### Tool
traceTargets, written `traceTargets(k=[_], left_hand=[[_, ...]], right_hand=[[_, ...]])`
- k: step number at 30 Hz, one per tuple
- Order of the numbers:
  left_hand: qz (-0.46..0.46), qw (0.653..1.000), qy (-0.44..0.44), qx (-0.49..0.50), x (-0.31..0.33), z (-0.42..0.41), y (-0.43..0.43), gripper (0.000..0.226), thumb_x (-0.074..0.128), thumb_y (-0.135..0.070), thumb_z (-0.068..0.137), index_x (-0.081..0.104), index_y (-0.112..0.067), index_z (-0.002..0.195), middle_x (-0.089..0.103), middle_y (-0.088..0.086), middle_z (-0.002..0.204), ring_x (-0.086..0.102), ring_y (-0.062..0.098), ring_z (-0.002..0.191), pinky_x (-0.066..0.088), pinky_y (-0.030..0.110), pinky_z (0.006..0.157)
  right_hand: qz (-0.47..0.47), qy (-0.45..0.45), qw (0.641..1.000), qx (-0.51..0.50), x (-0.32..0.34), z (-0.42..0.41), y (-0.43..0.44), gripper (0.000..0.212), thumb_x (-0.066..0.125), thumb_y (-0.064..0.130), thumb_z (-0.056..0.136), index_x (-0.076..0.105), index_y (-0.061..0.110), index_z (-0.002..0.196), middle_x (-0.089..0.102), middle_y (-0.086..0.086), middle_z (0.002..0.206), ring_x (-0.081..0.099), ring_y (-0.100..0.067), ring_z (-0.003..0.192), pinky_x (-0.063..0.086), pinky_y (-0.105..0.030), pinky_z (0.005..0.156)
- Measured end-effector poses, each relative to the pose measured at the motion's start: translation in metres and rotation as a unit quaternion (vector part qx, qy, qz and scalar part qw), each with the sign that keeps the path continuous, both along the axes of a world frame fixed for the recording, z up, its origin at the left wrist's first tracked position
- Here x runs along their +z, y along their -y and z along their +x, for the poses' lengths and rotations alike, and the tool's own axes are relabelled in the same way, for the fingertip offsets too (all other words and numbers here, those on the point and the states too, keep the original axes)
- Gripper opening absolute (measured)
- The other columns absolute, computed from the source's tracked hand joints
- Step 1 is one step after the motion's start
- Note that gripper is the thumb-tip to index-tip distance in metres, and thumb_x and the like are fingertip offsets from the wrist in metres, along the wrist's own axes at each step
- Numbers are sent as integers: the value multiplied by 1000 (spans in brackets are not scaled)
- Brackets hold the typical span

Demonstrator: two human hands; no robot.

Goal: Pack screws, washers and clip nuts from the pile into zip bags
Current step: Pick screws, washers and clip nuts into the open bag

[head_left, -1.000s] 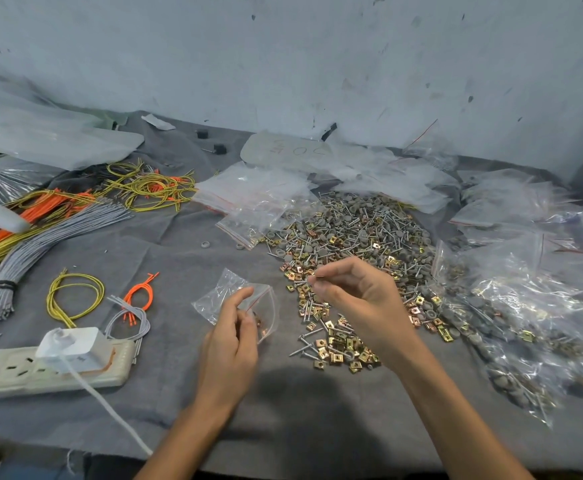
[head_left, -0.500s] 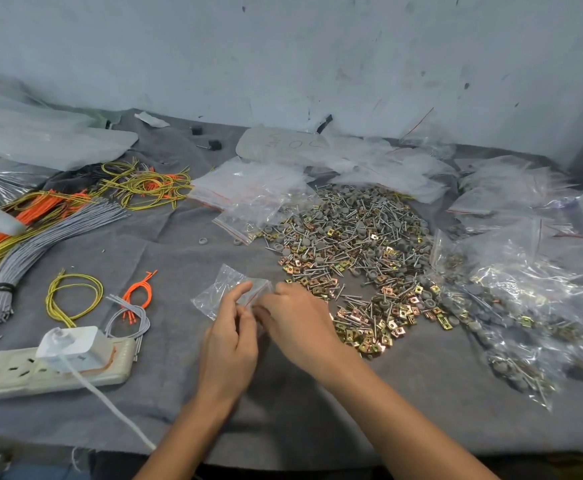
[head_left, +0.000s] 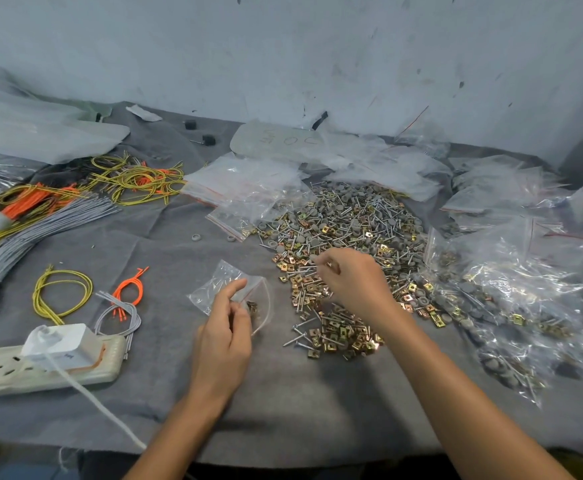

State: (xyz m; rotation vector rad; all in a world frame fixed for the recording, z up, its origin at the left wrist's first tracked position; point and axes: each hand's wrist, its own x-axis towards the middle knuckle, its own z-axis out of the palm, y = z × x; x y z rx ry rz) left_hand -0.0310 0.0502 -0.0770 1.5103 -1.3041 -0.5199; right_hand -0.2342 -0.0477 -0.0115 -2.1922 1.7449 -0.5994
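A big pile [head_left: 345, 233] of silver screws, grey washers and brass clip nuts spreads over the grey cloth. My left hand [head_left: 226, 327] pinches the mouth of a small clear zip bag [head_left: 220, 287] that holds a few brass pieces. My right hand [head_left: 352, 282] hovers over the near part of the pile, fingers curled, pinching a small part at its fingertips. What that part is stays too small to tell.
Filled clear bags [head_left: 505, 296] lie heaped at the right, empty zip bags [head_left: 248, 181] behind the pile. Wire bundles [head_left: 40, 216] in grey, orange and yellow lie at the left. A power strip [head_left: 40, 365] with a white plug sits at front left.
My right hand left the bag's mouth and moved right, back over the pile. My left hand kept hold of the bag.
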Motion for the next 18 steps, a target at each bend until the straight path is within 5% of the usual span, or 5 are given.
traceTargets(k=[4,8,12,15,18], left_hand=[[-1,1000,-2,1,1,0,0,37,42,-34,94,52,-43,128,59,-8,74,56,12,64,46,38,62],[2,1000,-4,4,0,0,0,36,42,-34,94,52,-43,127,60,-14,73,57,8,64,44,30,59],[6,1000,-8,1,2,-1,-1,35,42,-33,95,52,-44,127,61,-11,74,56,10,63,45,33,61],[8,1000,-9,2,2,-1,-2,36,42,-33,95,52,-42,128,61,-12,73,55,9,62,45,36,60],[6,1000,-12,4,1,0,-1,36,43,-33,94,52,-43,128,62,-15,76,57,8,64,47,36,62]], right_hand=[[53,-63,996,31,-3,7,21,12,62,37,98,72,30,98,68,13,78,60,-7,54,61,-36,62],[34,-110,993,41,-13,26,28,34,64,51,93,69,22,76,63,6,62,57,-11,54,56,-33,58],[13,-162,986,41,-19,35,31,31,63,39,95,60,20,71,60,4,75,61,-20,73,57,-40,71],[24,-111,992,51,-19,28,26,19,62,26,96,59,20,78,61,5,86,60,-18,82,55,-42,78],[20,66,997,41,-14,14,11,11,66,30,96,62,30,86,65,12,80,60,-3,74,52,-23,66]])
